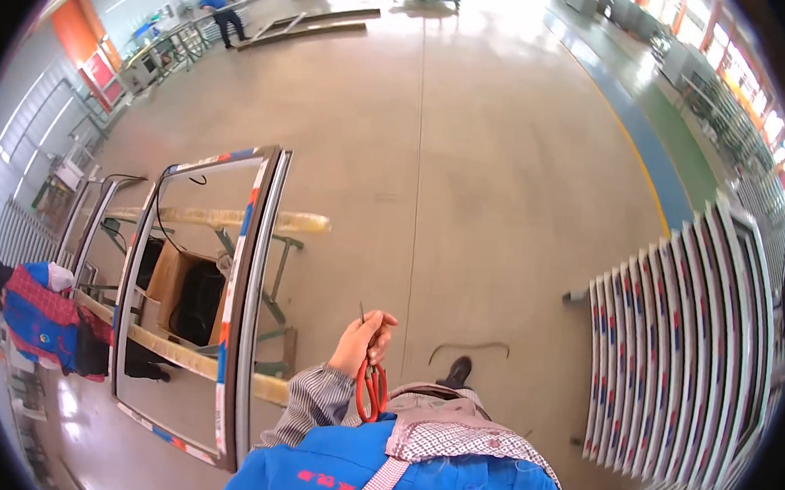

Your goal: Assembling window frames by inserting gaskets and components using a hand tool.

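Note:
My left hand (pixel 361 344), in a striped grey sleeve, is closed in front of my body. It grips a pair of red-handled scissors (pixel 372 393), whose handle loops hang below my fingers. A thin dark tip pokes out above the hand. To the left, a rectangular window-like frame (pixel 250 317), dark and silvery with red, white and blue tape, lies across two padded beams (pixel 297 222) on green trestles, apart from my hand. My right hand is not in view.
Many frames stand stacked in a rack (pixel 665 351) on the right. A dark curved strip (pixel 469 345) lies on the floor near my shoe (pixel 458 371). A cardboard box (pixel 174 286) shows through the frame. A co-worker (pixel 46 318) stands at left, another person (pixel 217 5) far back.

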The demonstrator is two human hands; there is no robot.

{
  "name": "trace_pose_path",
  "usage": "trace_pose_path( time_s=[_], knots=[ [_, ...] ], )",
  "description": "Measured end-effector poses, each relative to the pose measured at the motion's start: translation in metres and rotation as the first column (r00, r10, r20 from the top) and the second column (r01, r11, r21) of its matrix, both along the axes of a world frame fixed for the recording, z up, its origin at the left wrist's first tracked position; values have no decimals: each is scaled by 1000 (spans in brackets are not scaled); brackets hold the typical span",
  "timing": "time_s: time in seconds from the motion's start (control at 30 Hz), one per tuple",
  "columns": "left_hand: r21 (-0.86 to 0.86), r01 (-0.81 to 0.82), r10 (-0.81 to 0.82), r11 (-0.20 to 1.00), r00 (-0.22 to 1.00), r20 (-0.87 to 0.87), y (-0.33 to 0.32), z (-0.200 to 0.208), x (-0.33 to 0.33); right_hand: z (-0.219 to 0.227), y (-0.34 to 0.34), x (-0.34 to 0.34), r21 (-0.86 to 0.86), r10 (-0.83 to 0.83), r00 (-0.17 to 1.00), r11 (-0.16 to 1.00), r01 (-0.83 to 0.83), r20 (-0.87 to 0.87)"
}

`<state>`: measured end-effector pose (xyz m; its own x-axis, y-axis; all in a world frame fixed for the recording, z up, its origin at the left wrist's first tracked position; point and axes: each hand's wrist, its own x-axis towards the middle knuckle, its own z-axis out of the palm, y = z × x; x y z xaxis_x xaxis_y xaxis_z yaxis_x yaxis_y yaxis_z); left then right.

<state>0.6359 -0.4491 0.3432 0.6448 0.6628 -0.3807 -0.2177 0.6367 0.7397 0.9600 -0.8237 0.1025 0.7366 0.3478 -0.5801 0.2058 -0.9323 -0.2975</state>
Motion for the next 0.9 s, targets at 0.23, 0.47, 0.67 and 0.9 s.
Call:
trace_pose_path(
  time_s=[0.23, 0.47, 0.67, 0.9],
  knots=[
    [-13, -176, 176, 984, 980, 96, 75, 35, 89, 51, 267, 223, 365, 127, 983, 916, -167, 130],
    [-252, -437, 493, 864, 835, 244, 157, -6, 117, 84, 598, 328, 737, -17, 996, 671, 79, -91],
    [-330, -487, 584, 808, 734, 346, 287, -13, 142, 9, 642, 308, 586, 243, 963, 766, -265, 118],
    [-203, -513, 551, 834, 754, 357, 435, 32, 155, 34, 812, 319, 62, 548, 828, 828, -557, 118]
  ],
)
